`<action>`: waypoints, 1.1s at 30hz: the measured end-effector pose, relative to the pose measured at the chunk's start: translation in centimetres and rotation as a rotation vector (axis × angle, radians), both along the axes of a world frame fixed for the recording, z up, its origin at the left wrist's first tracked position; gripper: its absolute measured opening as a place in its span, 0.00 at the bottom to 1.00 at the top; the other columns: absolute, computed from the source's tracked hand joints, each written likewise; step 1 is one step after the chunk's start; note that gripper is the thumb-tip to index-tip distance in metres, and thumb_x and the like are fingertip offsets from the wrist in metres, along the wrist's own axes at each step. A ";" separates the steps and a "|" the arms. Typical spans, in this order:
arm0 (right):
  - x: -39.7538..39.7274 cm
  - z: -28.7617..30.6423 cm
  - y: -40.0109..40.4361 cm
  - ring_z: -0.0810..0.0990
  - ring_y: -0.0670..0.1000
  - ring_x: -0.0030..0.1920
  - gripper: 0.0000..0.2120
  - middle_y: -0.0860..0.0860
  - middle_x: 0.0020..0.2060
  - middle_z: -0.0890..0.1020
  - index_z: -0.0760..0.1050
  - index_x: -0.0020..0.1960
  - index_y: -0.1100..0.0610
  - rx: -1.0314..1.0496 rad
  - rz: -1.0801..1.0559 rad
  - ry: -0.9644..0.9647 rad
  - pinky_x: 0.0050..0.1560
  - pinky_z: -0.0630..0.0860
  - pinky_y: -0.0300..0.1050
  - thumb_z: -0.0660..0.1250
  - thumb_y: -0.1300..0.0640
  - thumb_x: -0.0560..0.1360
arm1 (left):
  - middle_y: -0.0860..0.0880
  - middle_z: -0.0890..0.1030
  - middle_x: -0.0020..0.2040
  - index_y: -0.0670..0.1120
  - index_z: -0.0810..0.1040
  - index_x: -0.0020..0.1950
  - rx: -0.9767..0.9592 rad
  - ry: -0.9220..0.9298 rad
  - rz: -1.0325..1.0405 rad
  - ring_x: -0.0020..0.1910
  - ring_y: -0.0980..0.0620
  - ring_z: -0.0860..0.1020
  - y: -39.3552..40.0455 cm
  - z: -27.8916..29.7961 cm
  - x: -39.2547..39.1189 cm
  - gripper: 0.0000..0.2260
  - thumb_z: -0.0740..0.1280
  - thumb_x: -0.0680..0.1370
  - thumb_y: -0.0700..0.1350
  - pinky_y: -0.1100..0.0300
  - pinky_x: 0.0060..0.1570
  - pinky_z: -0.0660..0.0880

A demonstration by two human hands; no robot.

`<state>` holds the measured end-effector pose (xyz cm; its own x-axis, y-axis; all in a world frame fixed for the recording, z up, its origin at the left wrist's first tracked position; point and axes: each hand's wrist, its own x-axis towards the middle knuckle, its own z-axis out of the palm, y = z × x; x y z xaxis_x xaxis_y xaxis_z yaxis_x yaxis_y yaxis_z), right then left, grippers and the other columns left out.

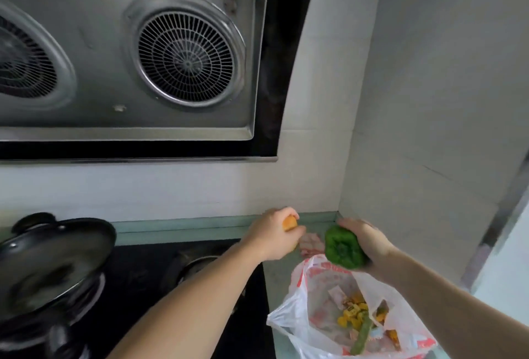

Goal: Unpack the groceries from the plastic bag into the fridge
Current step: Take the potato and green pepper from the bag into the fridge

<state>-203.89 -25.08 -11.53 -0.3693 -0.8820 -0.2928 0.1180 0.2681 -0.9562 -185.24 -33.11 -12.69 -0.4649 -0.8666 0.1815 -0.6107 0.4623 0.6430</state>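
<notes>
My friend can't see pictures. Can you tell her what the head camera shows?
A person stands at a kitchen counter, the right hand holding a green pepper and the left hand gripping something orange above an open plastic bag of groceries. A pan sits on the stove at left.

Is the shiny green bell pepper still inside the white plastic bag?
No, the right hand holds the shiny green bell pepper up above the open white plastic bag.
</notes>
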 end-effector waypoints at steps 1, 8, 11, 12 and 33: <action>0.8 0.4 -0.1 0.82 0.61 0.38 0.12 0.62 0.44 0.81 0.75 0.54 0.59 -0.018 0.036 -0.001 0.37 0.80 0.53 0.69 0.53 0.75 | 0.51 0.76 0.56 0.54 0.75 0.58 -0.011 -0.008 0.039 0.50 0.50 0.75 0.5 0.5 1.1 0.13 0.65 0.76 0.58 0.57 0.48 0.74; 4.8 0.9 2.3 0.76 0.56 0.27 0.11 0.59 0.31 0.75 0.73 0.38 0.62 -0.040 0.408 -0.035 0.29 0.72 0.42 0.63 0.59 0.77 | 0.53 0.73 0.58 0.56 0.72 0.62 0.009 -0.036 0.378 0.50 0.52 0.74 7.9 2.1 7.4 0.14 0.62 0.78 0.59 0.60 0.44 0.71; 5.5 -0.3 3.9 0.74 0.55 0.24 0.09 0.59 0.31 0.72 0.70 0.41 0.61 -0.043 0.550 -0.047 0.23 0.71 0.39 0.64 0.58 0.77 | 0.52 0.73 0.58 0.57 0.73 0.61 0.009 -0.033 0.542 0.50 0.51 0.74 12.0 1.8 8.9 0.14 0.62 0.78 0.59 0.58 0.46 0.74; 5.7 -1.0 4.4 0.76 0.56 0.26 0.07 0.59 0.33 0.74 0.71 0.45 0.61 -0.049 0.567 -0.034 0.24 0.73 0.41 0.66 0.58 0.76 | 0.52 0.73 0.58 0.57 0.73 0.61 0.016 -0.043 0.586 0.50 0.51 0.74 13.5 1.6 9.2 0.14 0.62 0.78 0.59 0.57 0.47 0.74; 38.7 -1.4 42.1 0.80 0.55 0.47 0.10 0.55 0.47 0.80 0.76 0.53 0.54 -0.245 1.461 0.061 0.46 0.77 0.47 0.71 0.54 0.73 | 0.52 0.76 0.46 0.51 0.78 0.53 -0.009 0.044 1.563 0.46 0.49 0.77 71.3 4.0 28.9 0.09 0.66 0.78 0.54 0.61 0.46 0.72</action>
